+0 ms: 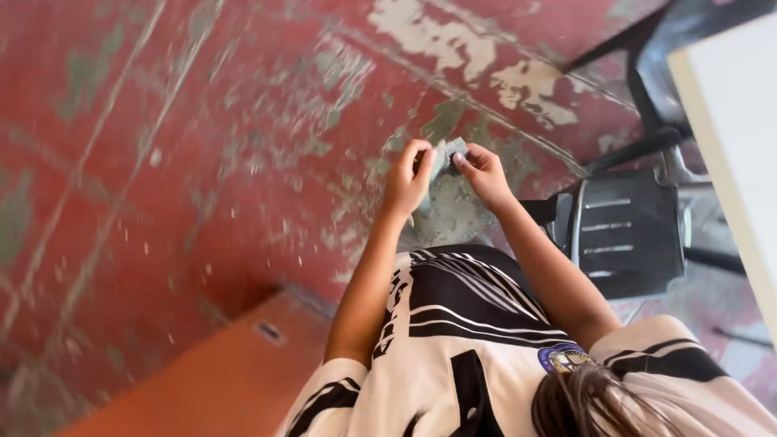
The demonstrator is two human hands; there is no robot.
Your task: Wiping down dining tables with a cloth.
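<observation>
Both my hands are raised in front of me over a worn red floor (202, 162). Between them I hold a small grey piece (445, 154), flat and thin like a scrap of sheet or cloth. My left hand (409, 182) grips its left edge with curled fingers. My right hand (484, 174) pinches its right edge with thumb and fingertips. Below the hands are my bare forearms and my black-and-white striped shirt (461, 324).
A black plastic chair (627, 235) stands just right of my right forearm. A white tabletop edge (728, 121) runs along the far right. An orange-brown board or box (218, 372) lies at the lower left. The floor paint is flaking, with grey patches.
</observation>
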